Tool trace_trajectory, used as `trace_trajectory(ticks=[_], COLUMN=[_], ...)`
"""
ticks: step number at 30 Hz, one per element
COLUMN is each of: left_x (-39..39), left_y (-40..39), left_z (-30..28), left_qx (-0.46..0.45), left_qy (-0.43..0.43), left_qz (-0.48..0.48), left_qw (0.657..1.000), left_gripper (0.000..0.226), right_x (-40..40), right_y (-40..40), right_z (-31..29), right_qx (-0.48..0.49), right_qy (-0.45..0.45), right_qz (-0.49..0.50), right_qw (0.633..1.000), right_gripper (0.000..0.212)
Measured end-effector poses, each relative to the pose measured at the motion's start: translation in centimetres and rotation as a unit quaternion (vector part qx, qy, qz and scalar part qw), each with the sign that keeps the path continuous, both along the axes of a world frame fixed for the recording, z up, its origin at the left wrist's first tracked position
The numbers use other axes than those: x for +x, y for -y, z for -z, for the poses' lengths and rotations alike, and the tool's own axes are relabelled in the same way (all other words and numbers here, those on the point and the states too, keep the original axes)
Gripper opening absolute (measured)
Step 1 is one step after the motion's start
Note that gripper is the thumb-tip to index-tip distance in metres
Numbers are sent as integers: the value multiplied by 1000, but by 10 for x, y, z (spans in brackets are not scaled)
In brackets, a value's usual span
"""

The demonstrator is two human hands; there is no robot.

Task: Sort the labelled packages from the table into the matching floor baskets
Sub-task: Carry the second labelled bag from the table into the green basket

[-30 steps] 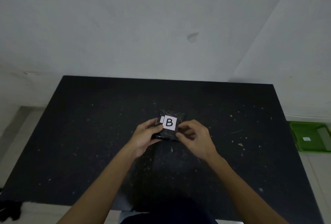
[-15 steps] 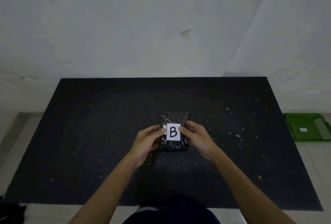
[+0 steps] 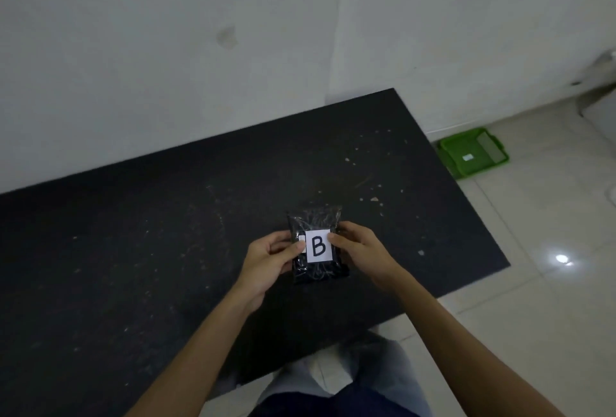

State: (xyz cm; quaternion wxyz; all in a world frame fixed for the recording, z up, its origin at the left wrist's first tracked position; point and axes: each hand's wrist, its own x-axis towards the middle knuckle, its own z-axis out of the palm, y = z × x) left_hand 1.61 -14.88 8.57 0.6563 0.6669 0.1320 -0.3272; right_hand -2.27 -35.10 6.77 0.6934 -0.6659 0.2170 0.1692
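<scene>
While my fingers [image 3: 297, 246] pinch it from both sides, the package [image 3: 316, 244] sits between my left hand [image 3: 270, 258] and right hand [image 3: 358, 250], thumbs closed on the edges of its white B label [image 3: 318, 246]. It is above the dark speckled worktop [image 3: 166, 233]; whether it touches, I cannot tell. A green basket [image 3: 473, 156] lies on the floor off to my right, well apart.

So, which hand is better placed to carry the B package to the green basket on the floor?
The right hand, probably. Both hands hold the B package, but the green basket lies on the floor beyond the table's right end, on that hand's side. The left hand would have to cross over. The basket's label is unreadable.
</scene>
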Motion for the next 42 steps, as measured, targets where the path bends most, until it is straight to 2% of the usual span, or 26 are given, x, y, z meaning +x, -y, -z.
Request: trace_trajectory(ticks=[7,18,21,24,29,35,42], left_x=[-16,-79,-90,-86,-63,-9,61], left_y=[119,396,454,503,571,684,828], left_z=[3,7,8,14,28,46,31], left_qx=[-4,-34,-37,-27,-27,-29,-28], left_qy=[-7,-14,-13,-7,-14,-14,-30], left_qz=[50,82,95,114,123,101,101], left_qw=[999,996,995,993,992,994,994], left_gripper=[26,27,23,29,21,13,24], right_x=[-37,-117,-127,-130,-108,-45,24], right_y=[113,374,432,480,557,671,814], right_z=[1,-6,-8,-6,1,13,-7], right_qx=[-4,-52,-57,-59,-71,-101,-90], right_qy=[4,-18,-16,-25,-34,-32,-30], right_qz=[62,145,153,146,114,93,93], right_qw=[998,988,986,987,990,990,991], right_gripper=[19,19,19,20,23,18,13])
